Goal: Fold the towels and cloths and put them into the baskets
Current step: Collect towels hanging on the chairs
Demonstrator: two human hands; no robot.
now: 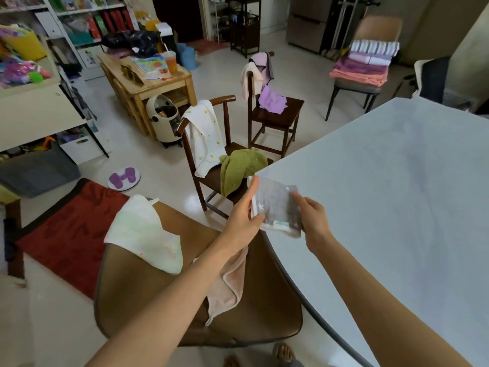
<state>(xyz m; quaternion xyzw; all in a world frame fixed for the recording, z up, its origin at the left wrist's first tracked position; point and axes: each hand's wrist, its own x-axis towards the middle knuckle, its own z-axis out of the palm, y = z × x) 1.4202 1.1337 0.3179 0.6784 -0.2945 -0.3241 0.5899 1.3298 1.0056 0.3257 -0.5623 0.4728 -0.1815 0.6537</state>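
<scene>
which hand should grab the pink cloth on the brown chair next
Left, probably. The left hand is directly above the pink cloth on the brown chair; the right hand is over the table.

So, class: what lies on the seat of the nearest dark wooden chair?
A crumpled olive-green cloth and the white towel's lower end lie there; seat beneath them is hidden.

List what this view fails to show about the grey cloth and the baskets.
- Grey star cloth, head view: its fold count is hidden by the left hand and right hand pinching its edges.
- Baskets: no basket can be identified.
- Pink cloth: partly covered by the left forearm.
</scene>
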